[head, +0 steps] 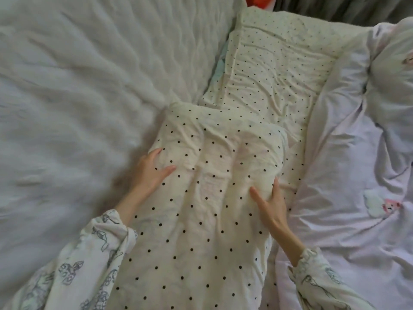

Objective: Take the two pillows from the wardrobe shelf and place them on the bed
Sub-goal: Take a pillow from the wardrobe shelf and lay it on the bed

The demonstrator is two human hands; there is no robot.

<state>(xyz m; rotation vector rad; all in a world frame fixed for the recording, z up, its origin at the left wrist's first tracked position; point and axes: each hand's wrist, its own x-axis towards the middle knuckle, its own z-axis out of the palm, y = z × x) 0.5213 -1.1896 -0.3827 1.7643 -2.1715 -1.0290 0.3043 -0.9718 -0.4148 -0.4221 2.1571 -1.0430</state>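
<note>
Two cream pillows with small black dots are in view. The near pillow is held between my hands above the bed. My left hand grips its left edge and my right hand grips its right edge, fingers pressed into the fabric. The far pillow lies flat on the bed beyond it, partly overlapped by the near pillow's top end. Both of my arms wear white sleeves with a grey floral print.
A white rumpled quilted cover spreads over the left of the bed. A pale lilac duvet with a small pink print lies bunched on the right. Grey fabric and an orange-red object sit at the far edge.
</note>
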